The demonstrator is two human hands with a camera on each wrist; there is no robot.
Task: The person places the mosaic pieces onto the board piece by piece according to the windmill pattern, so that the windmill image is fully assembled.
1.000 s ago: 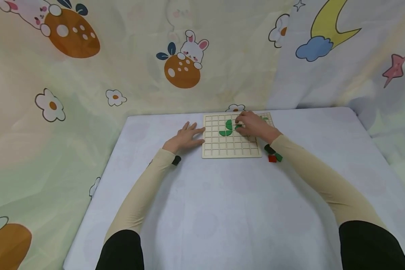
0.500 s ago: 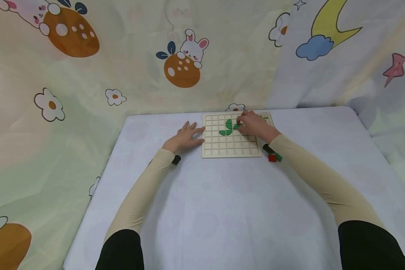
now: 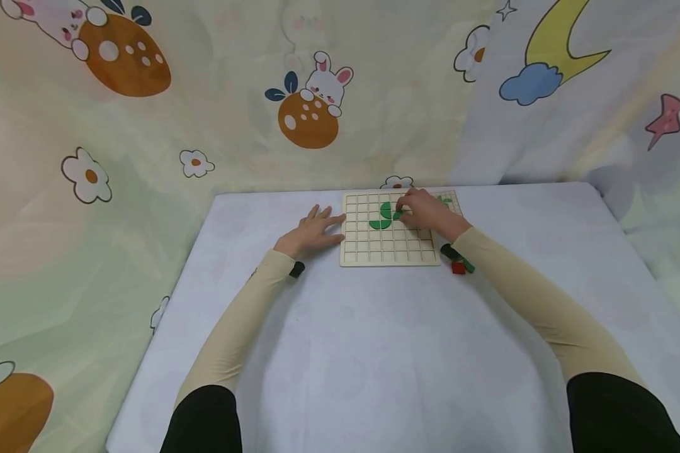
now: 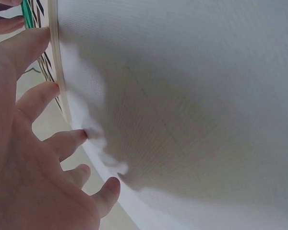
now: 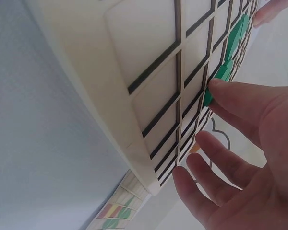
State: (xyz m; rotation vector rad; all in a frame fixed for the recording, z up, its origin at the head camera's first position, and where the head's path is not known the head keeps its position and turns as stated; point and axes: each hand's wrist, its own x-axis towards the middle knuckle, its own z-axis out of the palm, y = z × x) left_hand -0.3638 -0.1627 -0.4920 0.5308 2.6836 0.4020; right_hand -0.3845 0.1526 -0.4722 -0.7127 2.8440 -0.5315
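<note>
A pale square grid board (image 3: 362, 255) lies near the table's far edge. My left hand (image 3: 311, 231) is spread at its left side, thumb and forefinger touching the edge; in the left wrist view those fingertips (image 4: 45, 36) meet the board's side. Over the upper right of the board, my right hand (image 3: 425, 209) pinches a green curved-edge piece (image 5: 208, 98) between thumb and forefinger, the other fingers loosely bent. Left of it on the grid are green rounded pieces: an upper one (image 3: 385, 210) and a lower pair forming a half-round (image 3: 380, 224). The right hand hides part of the board.
A printed card (image 5: 117, 206) with green, red and yellow shapes lies beyond the board's right side. Near the right forearm sit a red piece (image 3: 458, 268), a green piece (image 3: 468, 266) and a dark object (image 3: 449, 251). Another dark object (image 3: 297, 269) shows by the left wrist.
The right hand has shifted very slightly, and a little more of the green piece at its fingertips shows than a second ago. The left hand stays at the board's edge.
</note>
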